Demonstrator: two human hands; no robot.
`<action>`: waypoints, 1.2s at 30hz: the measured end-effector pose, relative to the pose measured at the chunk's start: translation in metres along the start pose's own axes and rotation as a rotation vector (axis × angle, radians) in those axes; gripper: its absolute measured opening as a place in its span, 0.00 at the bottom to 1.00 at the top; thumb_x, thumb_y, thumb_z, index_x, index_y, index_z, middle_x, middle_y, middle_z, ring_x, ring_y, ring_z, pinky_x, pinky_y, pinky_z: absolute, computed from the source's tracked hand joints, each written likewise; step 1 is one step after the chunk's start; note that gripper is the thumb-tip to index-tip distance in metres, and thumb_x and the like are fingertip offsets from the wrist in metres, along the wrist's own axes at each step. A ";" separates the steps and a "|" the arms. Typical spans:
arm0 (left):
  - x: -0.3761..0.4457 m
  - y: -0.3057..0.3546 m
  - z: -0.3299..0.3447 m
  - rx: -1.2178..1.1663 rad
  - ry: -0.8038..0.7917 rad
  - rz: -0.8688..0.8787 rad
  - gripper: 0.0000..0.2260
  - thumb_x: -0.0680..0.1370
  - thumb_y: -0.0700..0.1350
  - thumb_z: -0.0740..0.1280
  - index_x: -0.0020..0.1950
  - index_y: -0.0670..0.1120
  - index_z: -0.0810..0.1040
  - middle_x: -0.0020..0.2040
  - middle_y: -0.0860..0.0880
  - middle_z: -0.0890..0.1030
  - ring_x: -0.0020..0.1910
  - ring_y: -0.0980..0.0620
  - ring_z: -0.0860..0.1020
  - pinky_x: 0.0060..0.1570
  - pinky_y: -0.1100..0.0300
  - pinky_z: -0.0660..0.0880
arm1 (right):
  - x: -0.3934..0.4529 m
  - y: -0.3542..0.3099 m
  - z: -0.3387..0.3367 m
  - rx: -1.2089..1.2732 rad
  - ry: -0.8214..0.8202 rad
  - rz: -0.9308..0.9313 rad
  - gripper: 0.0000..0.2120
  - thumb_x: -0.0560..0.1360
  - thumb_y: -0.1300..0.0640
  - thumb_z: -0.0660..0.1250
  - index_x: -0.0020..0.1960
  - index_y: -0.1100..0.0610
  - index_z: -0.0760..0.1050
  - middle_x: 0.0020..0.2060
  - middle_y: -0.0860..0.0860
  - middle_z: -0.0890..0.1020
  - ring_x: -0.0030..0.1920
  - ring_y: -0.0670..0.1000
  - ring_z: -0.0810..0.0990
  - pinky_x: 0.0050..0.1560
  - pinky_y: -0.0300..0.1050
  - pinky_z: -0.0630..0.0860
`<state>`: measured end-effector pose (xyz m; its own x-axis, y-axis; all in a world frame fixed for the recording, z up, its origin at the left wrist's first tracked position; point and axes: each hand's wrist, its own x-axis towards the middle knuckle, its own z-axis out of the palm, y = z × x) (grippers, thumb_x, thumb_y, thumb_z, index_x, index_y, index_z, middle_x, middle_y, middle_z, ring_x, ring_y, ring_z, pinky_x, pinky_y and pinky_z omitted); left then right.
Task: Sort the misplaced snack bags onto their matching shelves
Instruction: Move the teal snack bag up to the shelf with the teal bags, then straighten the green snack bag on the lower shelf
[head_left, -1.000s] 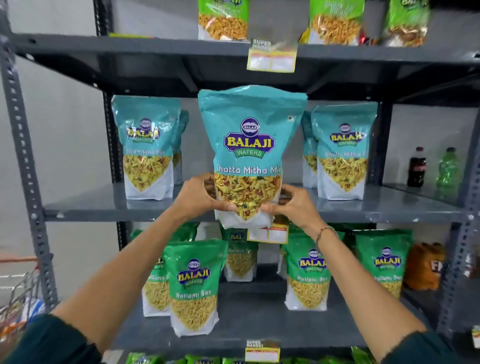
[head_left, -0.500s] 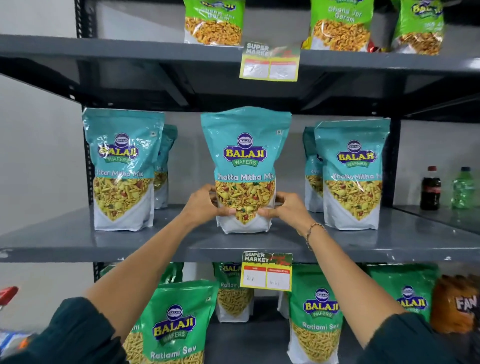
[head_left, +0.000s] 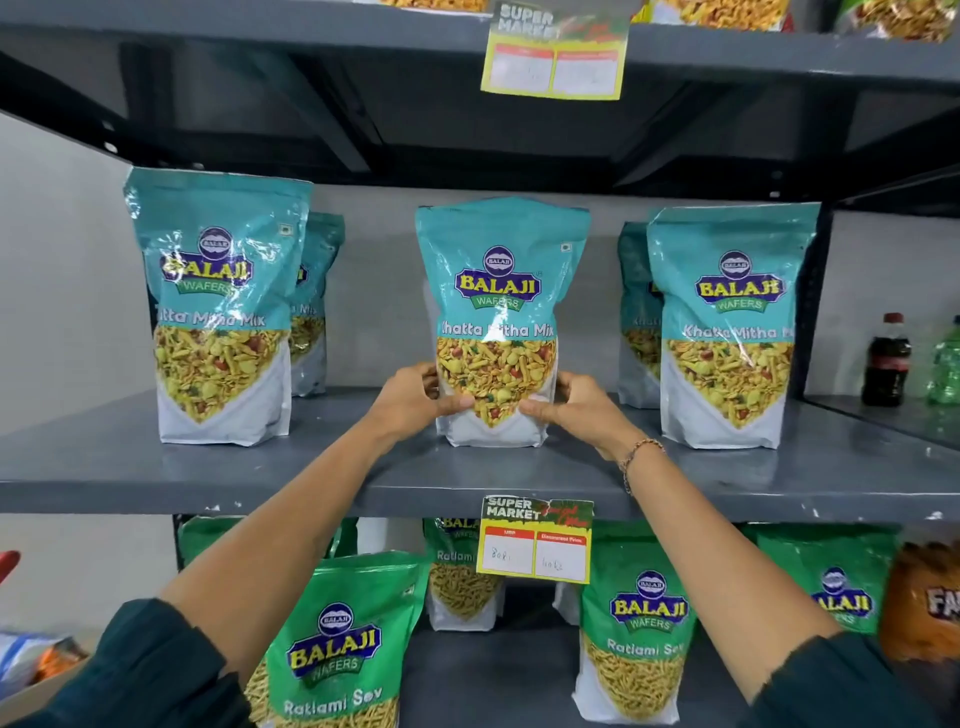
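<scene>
A teal Khatta Mitha Mix bag (head_left: 501, 291) stands upright in the middle of the grey middle shelf (head_left: 363, 467). My left hand (head_left: 413, 402) grips its lower left side and my right hand (head_left: 576, 410) grips its lower right side, thumbs on the front. Matching teal bags stand to the left (head_left: 218, 306) and to the right (head_left: 730, 322), each with another bag behind it.
Green Ratlami Sev bags (head_left: 337, 644) fill the shelf below, with an orange bag (head_left: 924, 597) at its right end. Price tags hang on the middle shelf edge (head_left: 535, 540) and the top shelf edge (head_left: 556, 52). A cola bottle (head_left: 885, 361) and a green bottle (head_left: 945, 364) stand far right.
Both hands carried the teal bag from in front of the shelf edge back onto the middle shelf, where its base now rests. The camera moved closer and up.
</scene>
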<state>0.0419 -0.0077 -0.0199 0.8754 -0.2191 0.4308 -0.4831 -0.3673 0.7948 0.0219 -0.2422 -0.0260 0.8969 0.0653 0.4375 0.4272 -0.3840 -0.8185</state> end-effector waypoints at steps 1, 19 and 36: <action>0.000 -0.001 0.000 -0.004 0.001 -0.001 0.25 0.64 0.50 0.77 0.58 0.45 0.77 0.54 0.50 0.83 0.52 0.52 0.81 0.58 0.54 0.76 | -0.001 0.000 0.001 0.000 -0.003 0.001 0.21 0.66 0.54 0.75 0.56 0.55 0.75 0.53 0.50 0.82 0.52 0.48 0.80 0.55 0.47 0.76; -0.032 0.013 0.008 0.139 0.244 0.014 0.25 0.74 0.53 0.68 0.65 0.42 0.68 0.61 0.46 0.77 0.53 0.53 0.76 0.51 0.63 0.70 | -0.031 -0.014 0.010 -0.161 0.238 0.060 0.15 0.71 0.58 0.68 0.58 0.58 0.74 0.52 0.51 0.79 0.52 0.50 0.77 0.54 0.44 0.73; -0.235 -0.056 0.018 -0.124 0.361 -0.029 0.05 0.76 0.43 0.67 0.44 0.43 0.78 0.35 0.46 0.79 0.32 0.51 0.76 0.34 0.62 0.75 | -0.214 -0.011 0.166 0.114 0.147 -0.059 0.09 0.69 0.63 0.62 0.36 0.50 0.74 0.25 0.49 0.78 0.26 0.46 0.75 0.29 0.42 0.72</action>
<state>-0.1367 0.0484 -0.1735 0.8485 0.1302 0.5130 -0.4721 -0.2519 0.8448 -0.1559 -0.0997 -0.1728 0.8473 -0.0536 0.5284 0.4959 -0.2764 -0.8232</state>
